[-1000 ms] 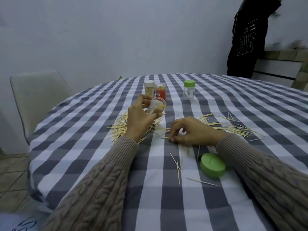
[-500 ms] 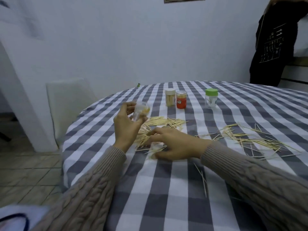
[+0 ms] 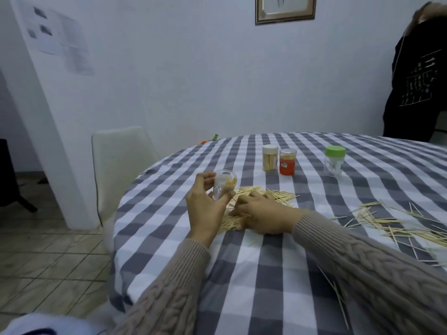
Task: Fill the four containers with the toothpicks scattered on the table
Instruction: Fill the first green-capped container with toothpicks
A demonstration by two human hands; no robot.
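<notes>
A round table (image 3: 242,298) under a grey-and-white checked cloth filled the view, with a pale wall, a white chair (image 3: 121,155) and a dark-clothed person (image 3: 418,81) at the far right. Within the last second the right hand (image 3: 261,215) had left the cloth's middle, where it had been picking at single sticks, and crossed to the near heap of pale wooden toothpicks (image 3: 263,193) — it now lay on that heap with fingers curled down, though whether the grip had closed on any sticks could not be told. The left hand (image 3: 205,201) had stayed wrapped around the small clear plastic container (image 3: 223,186), tilted above the table just beside the heap, some sticks already inside. That move suggested a bigger gather instead of one-by-one picking. 3 lidded jars stood beyond: a white-capped jar of toothpicks (image 3: 270,158), an orange-labelled jar (image 3: 287,162) touching it, and a green-capped clear jar (image 3: 334,160) that looked nearly empty. A second scatter of toothpicks (image 3: 396,223) lay well apart to the right — much remained.
</notes>
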